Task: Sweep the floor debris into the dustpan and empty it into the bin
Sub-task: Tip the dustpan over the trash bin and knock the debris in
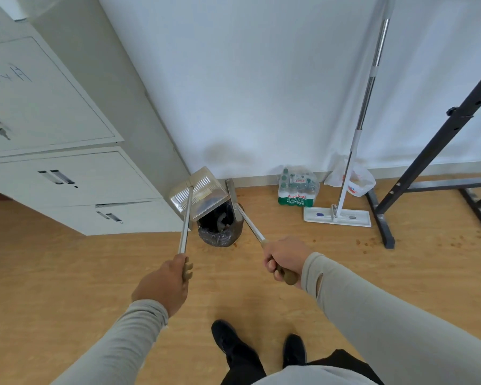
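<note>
Nearly done: dustpan (199, 194) tipped over bin (220, 227), left hand (164, 284) gripping its handle, right hand (285, 258) gripping broom (235, 201); crumbs (367, 241) left by rack (428, 162).

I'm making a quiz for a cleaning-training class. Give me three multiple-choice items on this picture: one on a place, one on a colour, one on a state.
1. Where is the bin?
A. beside the cabinet
B. under the black rack
C. behind the mop

2. What colour is the bin's liner?
A. white
B. black
C. blue

3. How is the dustpan held?
A. flat on the floor
B. hung on the wall
C. tipped over the bin

Answers:
1 A, it stands at the corner of the cabinet.
2 B, a dark bag lines it.
3 C, the left hand holds its handle, pan tilted above the bin's opening; the right hand holds the broom.
</note>
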